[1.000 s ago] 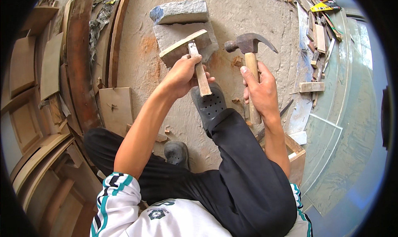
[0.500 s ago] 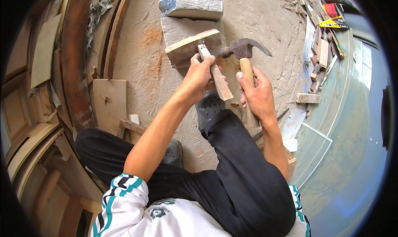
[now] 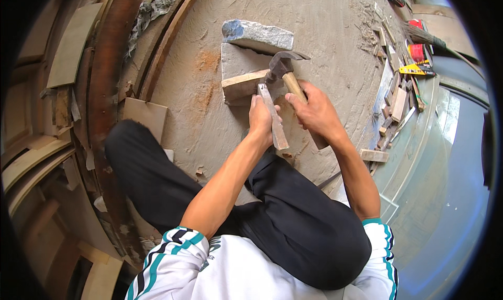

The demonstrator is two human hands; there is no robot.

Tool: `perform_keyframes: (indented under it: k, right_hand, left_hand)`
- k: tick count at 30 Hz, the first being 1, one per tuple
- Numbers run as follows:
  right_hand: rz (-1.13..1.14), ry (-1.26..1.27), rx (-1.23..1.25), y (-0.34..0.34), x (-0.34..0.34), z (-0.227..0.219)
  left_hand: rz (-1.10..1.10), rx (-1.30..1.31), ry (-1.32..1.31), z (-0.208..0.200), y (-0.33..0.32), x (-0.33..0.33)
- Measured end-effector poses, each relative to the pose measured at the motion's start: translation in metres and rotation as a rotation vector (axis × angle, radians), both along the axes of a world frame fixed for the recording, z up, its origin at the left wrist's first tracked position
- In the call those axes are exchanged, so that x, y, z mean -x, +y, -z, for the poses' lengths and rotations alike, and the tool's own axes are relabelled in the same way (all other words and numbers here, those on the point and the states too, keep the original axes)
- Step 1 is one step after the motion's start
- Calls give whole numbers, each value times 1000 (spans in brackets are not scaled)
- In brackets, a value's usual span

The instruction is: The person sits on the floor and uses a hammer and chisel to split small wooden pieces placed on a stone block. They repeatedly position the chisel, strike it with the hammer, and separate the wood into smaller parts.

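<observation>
My right hand [image 3: 316,111] is closed round the wooden handle of a claw hammer [image 3: 295,86]. Its dark metal head is at the upper end of a narrow wooden strip [image 3: 274,119], next to a short wooden board [image 3: 243,85]; whether they touch I cannot tell. The strip is gripped in my left hand [image 3: 260,120], thumb along its side, and slants down toward my knee. That board leans against a grey stone block [image 3: 238,59] on the ground. Behind it lies another rough stone [image 3: 258,35] with a blue patch.
Wooden boards and frames [image 3: 78,43] are stacked along the left. To the right are scattered wood offcuts [image 3: 399,103], a saw with a yellow-and-black part [image 3: 417,68], a brush [image 3: 424,36] and glass sheets [image 3: 419,158]. Orange dust [image 3: 207,64] marks the concrete floor.
The hammer head has moved left, from beside the board to the strip's upper end. My left hand still holds the strip, now steeper. The whole view has shifted and my left knee has risen.
</observation>
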State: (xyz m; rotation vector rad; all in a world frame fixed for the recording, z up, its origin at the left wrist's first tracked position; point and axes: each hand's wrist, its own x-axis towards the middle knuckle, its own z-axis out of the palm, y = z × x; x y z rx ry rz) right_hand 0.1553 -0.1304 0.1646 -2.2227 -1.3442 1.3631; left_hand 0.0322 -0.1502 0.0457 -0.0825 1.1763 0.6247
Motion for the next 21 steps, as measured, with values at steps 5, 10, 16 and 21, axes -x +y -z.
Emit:
perform_keyframes:
  k: [5, 10, 16, 21]
  right_hand:
    - [1, 18, -258, 24, -3, -22]
    - [-102, -13, -108, 19, -2, -2]
    - [-7, 14, -166, 28, -12, -11]
    - [-134, -9, -178, 15, -5, 1]
  left_hand:
    - [-2, 36, 15, -2, 0, 2]
    - [27, 94, -6, -7, 3, 3]
    - [37, 104, 15, -17, 5, 5]
    - [48, 111, -13, -17, 6, 6]
